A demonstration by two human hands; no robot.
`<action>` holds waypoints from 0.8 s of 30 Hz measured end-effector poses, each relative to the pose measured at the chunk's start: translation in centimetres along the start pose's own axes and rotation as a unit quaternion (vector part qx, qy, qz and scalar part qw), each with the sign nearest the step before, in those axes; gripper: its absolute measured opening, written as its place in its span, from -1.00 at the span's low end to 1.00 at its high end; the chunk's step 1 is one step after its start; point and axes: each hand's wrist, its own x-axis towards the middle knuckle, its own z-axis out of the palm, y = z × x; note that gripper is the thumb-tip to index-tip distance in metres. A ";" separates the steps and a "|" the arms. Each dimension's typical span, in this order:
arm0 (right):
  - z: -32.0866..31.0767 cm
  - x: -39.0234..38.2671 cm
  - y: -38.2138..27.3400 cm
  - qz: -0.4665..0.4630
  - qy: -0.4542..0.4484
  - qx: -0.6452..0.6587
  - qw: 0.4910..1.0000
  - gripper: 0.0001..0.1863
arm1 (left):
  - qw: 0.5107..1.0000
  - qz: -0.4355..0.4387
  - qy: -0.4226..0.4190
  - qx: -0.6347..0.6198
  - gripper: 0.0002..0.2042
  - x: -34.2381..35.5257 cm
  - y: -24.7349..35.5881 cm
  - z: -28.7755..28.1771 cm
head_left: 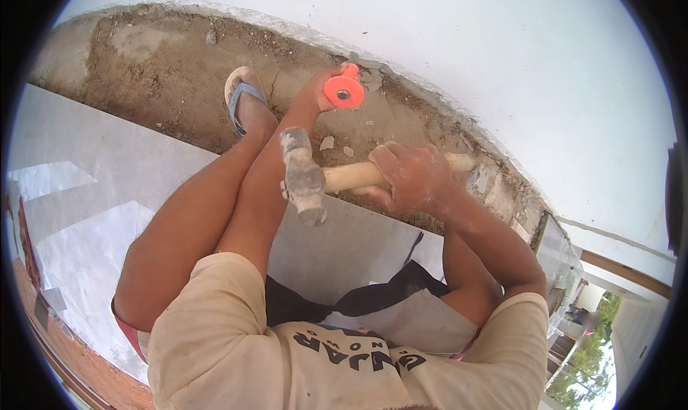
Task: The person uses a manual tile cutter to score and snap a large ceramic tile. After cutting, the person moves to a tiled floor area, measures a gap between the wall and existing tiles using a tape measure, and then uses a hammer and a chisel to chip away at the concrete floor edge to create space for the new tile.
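My left hand (pixel 325 88) is closed round a chisel with a round orange-red hand guard (pixel 353 95), held against the base of the wall. The grey metal struck end shows in the middle of the guard, while the chisel's tip is hidden. My right hand (pixel 416 177) grips the wooden handle of a hammer (pixel 304 179). Its worn, dusty metal head hangs over my left forearm, nearer to me than the chisel and apart from it. The rear end of the handle sticks out to the right of my fist.
A white wall (pixel 466 37) curves along the far side, with a rough, chipped lower edge. Beneath it runs a strip of bare dirty ground (pixel 158 73) with loose chips (pixel 327 143). Large grey tiles (pixel 86 131) lie nearer me. My sandalled foot (pixel 247 102) rests on the strip.
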 end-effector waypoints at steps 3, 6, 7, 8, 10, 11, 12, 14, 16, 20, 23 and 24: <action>0.5 -0.2 0.2 -0.134 -0.044 0.036 0.989 -0.50 | 0.999 0.009 0.017 -0.028 -0.75 0.8 -0.1 -0.1; 3.5 0.8 7.0 0.048 -0.065 -0.048 0.996 -0.50 | 0.999 -0.029 -0.015 -0.040 -0.76 1.9 -0.5 -0.1; 3.2 2.4 8.1 0.146 -0.056 -0.093 0.983 -0.50 | 1.000 -0.009 -0.009 -0.029 -0.76 2.0 -0.5 -0.3; 3.3 2.3 7.9 0.162 -0.040 -0.091 0.982 -0.50 | 1.000 0.011 -0.004 -0.018 -0.75 2.1 -0.7 -0.3; 3.5 1.4 6.1 0.195 -0.013 -0.084 0.977 -0.49 | 0.999 0.031 0.000 0.011 -0.74 2.2 -0.1 -0.6; 3.0 1.1 4.7 0.149 -0.007 -0.060 0.987 -0.50 | 0.999 0.024 0.001 0.030 -0.74 1.7 0.0 -0.8; 2.1 1.0 3.4 0.102 0.000 -0.034 0.994 -0.50 | 0.999 0.016 0.003 0.048 -0.74 1.3 0.0 -1.0; 1.1 0.1 1.8 0.003 0.010 0.006 1.000 -0.50 | 1.000 0.014 0.007 -0.004 -0.74 0.9 -0.1 -0.1; 1.2 -1.0 0.8 -0.101 0.015 0.051 0.993 -0.50 | 0.999 0.008 0.012 -0.034 -0.74 0.6 -0.1 0.9; 3.7 -0.7 7.5 0.040 -0.017 -0.077 0.996 -0.53 | 0.997 -0.029 0.058 -0.042 -0.75 -0.2 -0.8 2.9; 2.8 2.0 9.0 0.156 0.018 -0.119 0.980 -0.54 | 0.950 0.134 -0.006 0.280 -0.76 2.0 1.4 0.7; 2.2 2.2 6.6 0.149 0.004 -0.107 0.983 -0.52 | 0.884 0.190 -0.032 0.426 -0.76 2.1 0.7 -1.9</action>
